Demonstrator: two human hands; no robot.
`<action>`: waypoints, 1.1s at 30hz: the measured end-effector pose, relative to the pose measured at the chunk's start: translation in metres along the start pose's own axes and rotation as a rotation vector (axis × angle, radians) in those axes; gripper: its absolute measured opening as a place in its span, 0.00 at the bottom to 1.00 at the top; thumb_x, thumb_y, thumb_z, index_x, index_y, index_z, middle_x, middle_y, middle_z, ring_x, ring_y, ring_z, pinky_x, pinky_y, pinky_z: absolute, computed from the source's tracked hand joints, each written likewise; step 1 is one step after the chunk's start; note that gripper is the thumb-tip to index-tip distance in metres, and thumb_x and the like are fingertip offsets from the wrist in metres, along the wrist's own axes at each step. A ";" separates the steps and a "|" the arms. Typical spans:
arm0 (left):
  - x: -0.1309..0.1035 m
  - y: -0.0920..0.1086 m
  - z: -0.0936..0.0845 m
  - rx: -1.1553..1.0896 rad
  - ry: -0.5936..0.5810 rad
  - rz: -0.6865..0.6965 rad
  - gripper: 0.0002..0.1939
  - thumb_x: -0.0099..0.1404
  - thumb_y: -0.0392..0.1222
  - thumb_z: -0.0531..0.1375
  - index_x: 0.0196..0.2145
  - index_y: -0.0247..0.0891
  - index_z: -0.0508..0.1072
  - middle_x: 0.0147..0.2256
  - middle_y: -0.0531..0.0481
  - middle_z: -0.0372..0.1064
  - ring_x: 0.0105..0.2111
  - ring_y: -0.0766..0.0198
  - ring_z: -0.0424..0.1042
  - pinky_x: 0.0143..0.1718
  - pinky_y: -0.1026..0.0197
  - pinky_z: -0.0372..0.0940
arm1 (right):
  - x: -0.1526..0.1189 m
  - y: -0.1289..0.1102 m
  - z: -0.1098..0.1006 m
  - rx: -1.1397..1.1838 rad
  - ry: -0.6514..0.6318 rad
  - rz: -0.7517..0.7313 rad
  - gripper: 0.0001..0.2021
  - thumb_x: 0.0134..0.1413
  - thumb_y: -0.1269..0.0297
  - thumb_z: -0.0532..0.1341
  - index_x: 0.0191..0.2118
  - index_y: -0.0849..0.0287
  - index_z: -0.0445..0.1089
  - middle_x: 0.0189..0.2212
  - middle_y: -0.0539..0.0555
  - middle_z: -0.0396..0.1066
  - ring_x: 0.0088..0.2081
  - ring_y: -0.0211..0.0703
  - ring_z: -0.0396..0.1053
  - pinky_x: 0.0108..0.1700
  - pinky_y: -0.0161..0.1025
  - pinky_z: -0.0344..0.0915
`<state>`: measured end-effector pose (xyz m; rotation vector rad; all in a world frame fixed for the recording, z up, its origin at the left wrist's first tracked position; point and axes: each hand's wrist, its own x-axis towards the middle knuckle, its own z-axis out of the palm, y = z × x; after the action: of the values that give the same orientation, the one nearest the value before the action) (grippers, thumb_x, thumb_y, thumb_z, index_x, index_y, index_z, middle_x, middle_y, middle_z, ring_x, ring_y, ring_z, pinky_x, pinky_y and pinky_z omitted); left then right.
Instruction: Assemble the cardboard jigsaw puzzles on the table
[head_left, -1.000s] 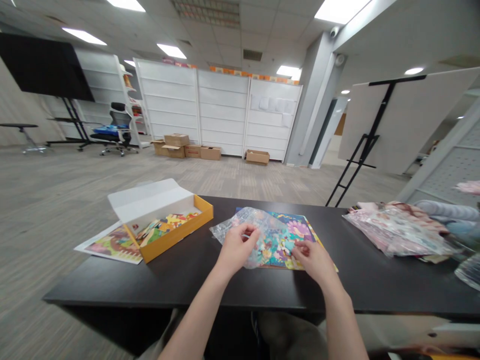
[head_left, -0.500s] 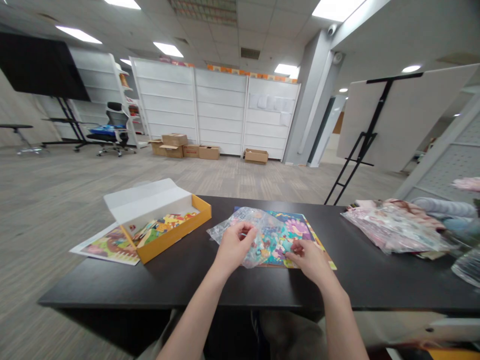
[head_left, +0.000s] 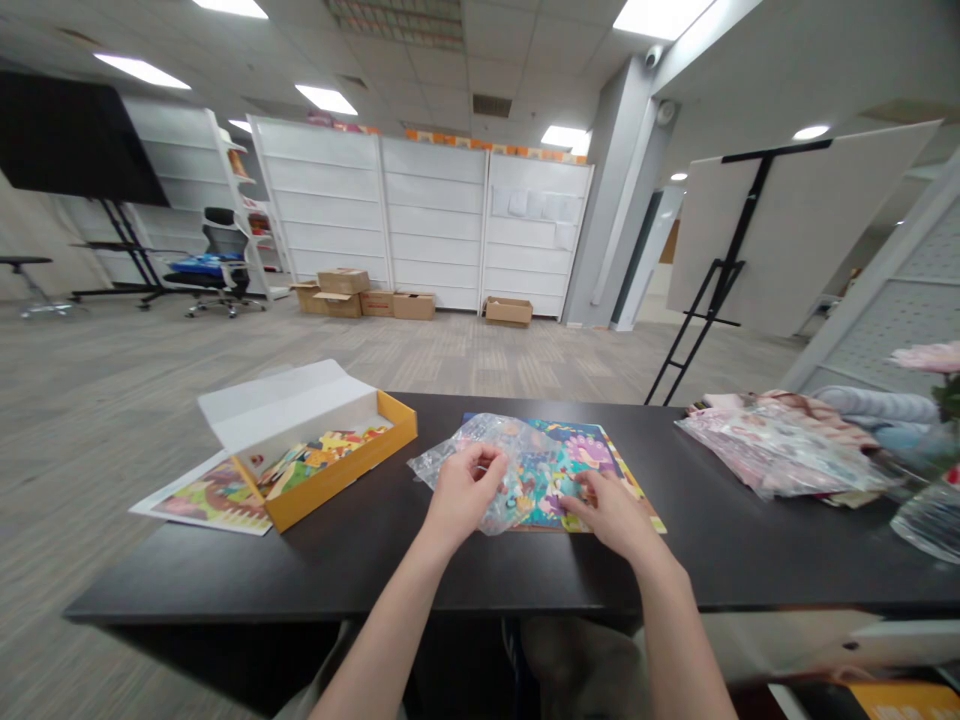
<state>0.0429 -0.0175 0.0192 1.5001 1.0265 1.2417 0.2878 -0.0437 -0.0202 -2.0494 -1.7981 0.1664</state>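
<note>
A clear plastic bag (head_left: 495, 515) lies crumpled over the left part of a colourful picture board (head_left: 592, 450), which is printed in blue, purple and yellow. My left hand (head_left: 466, 487) is closed, thumb and forefinger pinched together at the bag. Over the lower right of the board is my right hand (head_left: 609, 508), its fingers apart and their tips close to the surface. Small coloured shapes, possibly puzzle pieces, show near the fingertips, too small to tell apart from the print.
A yellow box (head_left: 341, 475) with its white lid raised holds several colourful cut-out pieces. A printed sheet (head_left: 214, 500) lies partly beneath it. On the right of the black table (head_left: 300, 580) are plastic-wrapped pink fabrics (head_left: 780, 450) and a glass vase (head_left: 930, 520).
My right hand has shifted slightly left across the board and its fingers have spread. My left hand stays pinched at the bag. The whole view has turned a little.
</note>
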 end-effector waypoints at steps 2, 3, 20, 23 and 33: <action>0.000 0.000 0.000 0.001 0.007 -0.003 0.13 0.60 0.50 0.62 0.28 0.37 0.72 0.25 0.52 0.70 0.24 0.64 0.74 0.29 0.63 0.66 | 0.001 0.005 0.002 0.097 0.027 0.006 0.18 0.51 0.50 0.67 0.42 0.56 0.72 0.40 0.57 0.73 0.39 0.49 0.73 0.39 0.40 0.63; 0.001 -0.001 0.000 0.003 0.012 -0.006 0.13 0.60 0.50 0.62 0.28 0.37 0.72 0.25 0.52 0.70 0.24 0.64 0.74 0.29 0.63 0.66 | 0.002 0.008 0.003 0.164 0.039 0.009 0.17 0.50 0.51 0.67 0.41 0.56 0.70 0.37 0.56 0.73 0.37 0.48 0.73 0.38 0.40 0.63; 0.004 0.001 0.016 -0.064 0.053 -0.002 0.12 0.59 0.49 0.63 0.29 0.36 0.73 0.25 0.52 0.71 0.23 0.65 0.72 0.26 0.64 0.66 | 0.003 -0.059 0.008 1.071 -0.084 -0.101 0.22 0.51 0.46 0.66 0.47 0.55 0.72 0.42 0.57 0.77 0.39 0.47 0.76 0.35 0.40 0.72; 0.006 0.002 0.012 -0.076 0.102 -0.007 0.13 0.59 0.50 0.63 0.30 0.35 0.73 0.27 0.51 0.71 0.22 0.66 0.71 0.25 0.65 0.64 | 0.001 -0.042 0.002 0.814 0.041 -0.090 0.19 0.57 0.48 0.61 0.46 0.56 0.72 0.39 0.56 0.77 0.34 0.46 0.74 0.33 0.40 0.69; 0.009 -0.002 -0.005 -0.077 0.223 0.052 0.14 0.61 0.51 0.64 0.33 0.36 0.74 0.25 0.53 0.70 0.23 0.67 0.70 0.26 0.66 0.64 | -0.018 -0.021 -0.015 0.143 -0.103 -0.159 0.17 0.47 0.53 0.71 0.41 0.55 0.74 0.43 0.56 0.74 0.43 0.51 0.72 0.45 0.43 0.65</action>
<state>0.0395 -0.0080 0.0199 1.3589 1.0763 1.4937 0.2705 -0.0624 -0.0018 -1.8211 -1.9422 0.3490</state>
